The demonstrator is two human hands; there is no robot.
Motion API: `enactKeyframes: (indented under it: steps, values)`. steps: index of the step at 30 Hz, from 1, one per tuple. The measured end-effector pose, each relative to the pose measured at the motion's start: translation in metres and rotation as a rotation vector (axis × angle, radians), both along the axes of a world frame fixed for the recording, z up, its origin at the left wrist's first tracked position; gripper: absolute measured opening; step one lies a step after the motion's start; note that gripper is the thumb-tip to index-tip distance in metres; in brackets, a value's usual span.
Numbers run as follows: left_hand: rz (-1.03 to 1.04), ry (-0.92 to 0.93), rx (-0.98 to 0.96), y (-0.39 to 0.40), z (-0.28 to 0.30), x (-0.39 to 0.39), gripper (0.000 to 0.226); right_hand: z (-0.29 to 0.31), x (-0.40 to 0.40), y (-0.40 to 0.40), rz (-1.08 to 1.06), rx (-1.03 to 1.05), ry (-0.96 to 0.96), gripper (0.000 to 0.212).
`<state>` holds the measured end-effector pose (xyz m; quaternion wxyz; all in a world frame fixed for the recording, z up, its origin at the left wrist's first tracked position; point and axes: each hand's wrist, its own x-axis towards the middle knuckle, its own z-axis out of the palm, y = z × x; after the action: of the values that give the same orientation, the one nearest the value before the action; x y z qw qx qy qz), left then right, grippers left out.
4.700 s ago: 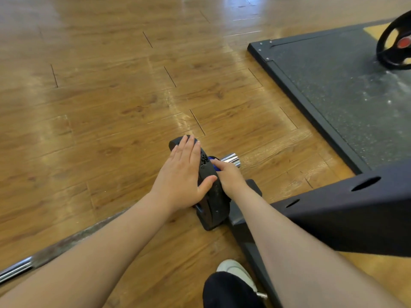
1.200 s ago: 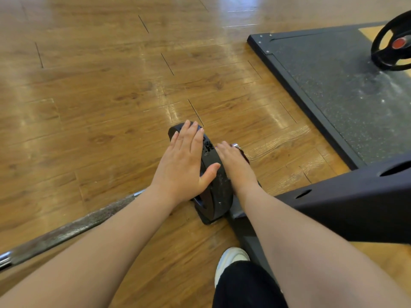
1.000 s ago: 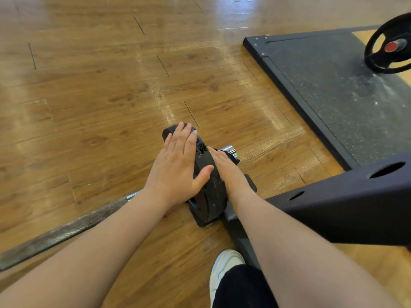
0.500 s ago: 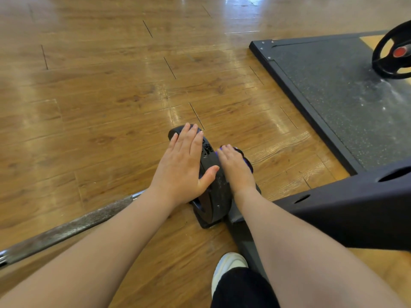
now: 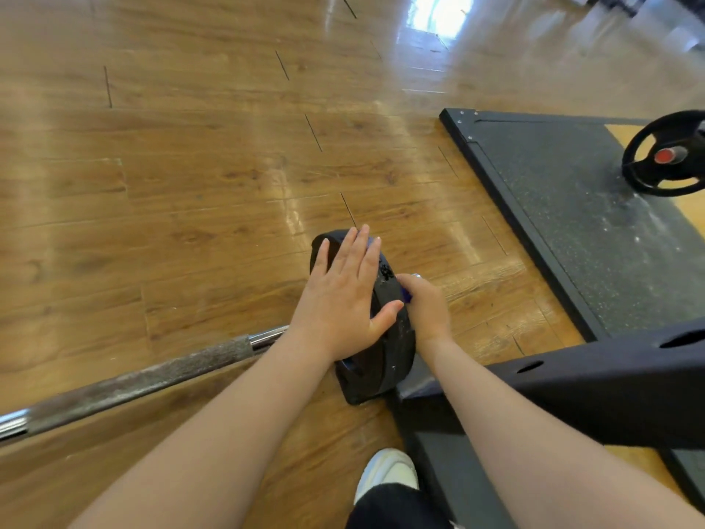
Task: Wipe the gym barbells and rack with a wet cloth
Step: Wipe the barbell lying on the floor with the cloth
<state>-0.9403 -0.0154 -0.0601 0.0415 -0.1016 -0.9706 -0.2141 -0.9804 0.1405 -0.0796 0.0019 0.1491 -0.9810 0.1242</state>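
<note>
My left hand (image 5: 343, 299) lies flat, bracing the plate (image 5: 385, 349). My right grip (image 5: 425, 309) pinches the blue cloth (image 5: 406, 294) at the bar's end (image 5: 416, 277). Next, I think, wipe the plate's outer face.

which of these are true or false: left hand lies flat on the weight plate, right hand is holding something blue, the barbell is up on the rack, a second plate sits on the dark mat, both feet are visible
1. The left hand lies flat on the black weight plate. True.
2. The right hand grips a blue cloth on the far side of that plate. True; only a sliver of blue shows.
3. The barbell rests up on the rack. False: it lies low along the wooden floor.
4. A second plate with a red centre sits on the dark mat. True.
5. Both feet are visible. False: only one white shoe shows.
</note>
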Motion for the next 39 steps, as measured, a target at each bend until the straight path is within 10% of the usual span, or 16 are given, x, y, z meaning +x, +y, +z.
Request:
enactKeyframes:
  steps: [5, 14, 28, 39]
  values:
    - [0.014, -0.003, -0.067, -0.025, -0.012, 0.027, 0.074, 0.036, 0.004, -0.014, -0.256, -0.353, 0.117, 0.039]
    - [0.160, 0.003, -0.327, -0.128, -0.042, 0.075, 0.069, 0.048, 0.024, -0.104, 0.313, -0.288, 0.464, 0.038]
    - [0.742, -0.202, -0.297, -0.300, -0.049, 0.230, 0.064, -0.012, 0.130, -0.383, 1.353, -0.430, 0.328, 0.030]
    - [1.115, -0.499, -0.383, -0.342, 0.038, 0.312, 0.071, 0.030, 0.190, -0.476, 1.632, -0.410, -0.094, 0.015]
